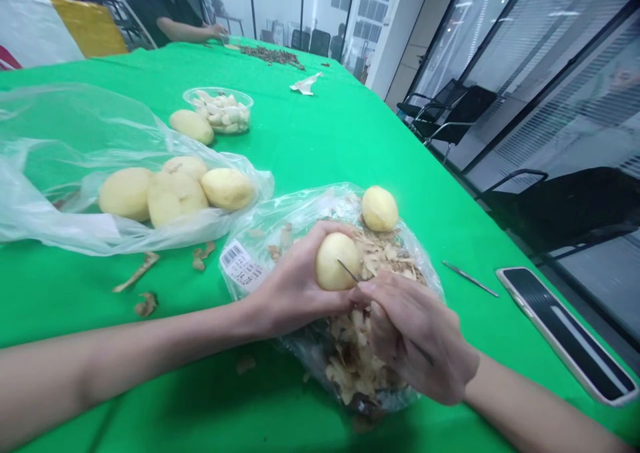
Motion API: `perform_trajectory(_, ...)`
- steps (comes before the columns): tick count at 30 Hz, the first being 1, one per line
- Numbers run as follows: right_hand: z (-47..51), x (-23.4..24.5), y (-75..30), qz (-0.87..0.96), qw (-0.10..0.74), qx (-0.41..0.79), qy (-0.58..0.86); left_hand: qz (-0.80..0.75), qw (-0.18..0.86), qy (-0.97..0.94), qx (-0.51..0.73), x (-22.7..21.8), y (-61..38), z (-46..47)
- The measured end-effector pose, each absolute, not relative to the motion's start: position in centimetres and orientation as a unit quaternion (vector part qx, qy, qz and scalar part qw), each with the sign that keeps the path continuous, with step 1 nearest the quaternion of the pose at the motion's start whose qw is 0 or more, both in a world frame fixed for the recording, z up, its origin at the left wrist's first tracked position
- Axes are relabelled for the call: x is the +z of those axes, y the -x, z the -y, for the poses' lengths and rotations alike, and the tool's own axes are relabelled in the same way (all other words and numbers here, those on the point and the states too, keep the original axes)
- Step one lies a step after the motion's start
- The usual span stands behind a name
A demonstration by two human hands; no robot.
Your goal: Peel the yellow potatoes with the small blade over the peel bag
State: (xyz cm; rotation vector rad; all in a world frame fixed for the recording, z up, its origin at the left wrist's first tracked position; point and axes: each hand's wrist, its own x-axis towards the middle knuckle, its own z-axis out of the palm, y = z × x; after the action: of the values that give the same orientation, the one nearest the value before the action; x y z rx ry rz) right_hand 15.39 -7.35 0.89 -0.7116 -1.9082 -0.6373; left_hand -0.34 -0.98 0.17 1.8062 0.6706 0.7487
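Note:
My left hand (295, 283) grips a pale yellow peeled potato (337, 261) above a clear plastic bag (320, 203) of potato peelings (380, 256). My right hand (415, 336) is curled around a slim metal paring tool (349, 271), whose tip rests against the potato. The tool's handle is mostly hidden by my fingers. Another peeled potato (379, 209) lies on the peelings, just beyond my hands. Both hands are close together over the bag.
To the left, a plastic bag (65, 133) holds several peeled potatoes. Beyond it are a clear bowl (217, 93) of pale pieces and a loose potato (191, 127). A metal tool (470, 278) and a phone (565, 333) lie on the green tablecloth (320, 146). A co-worker (167, 9) stands at the far end.

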Motion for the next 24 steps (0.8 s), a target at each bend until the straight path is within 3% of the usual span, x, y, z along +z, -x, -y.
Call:
perform_trajectory(13,7.9,2.0,-16.5,0.808,0.492,-0.121,0.302,-0.283,0.499,-0.754,0.32,0.4,0.3,1.1)
perform_trajectory(24,6.8,1.6,-16.9,0.752,0.551,-0.117,0.343,-0.289,0.494,-0.757,0.314,0.1,0.4,1.0)
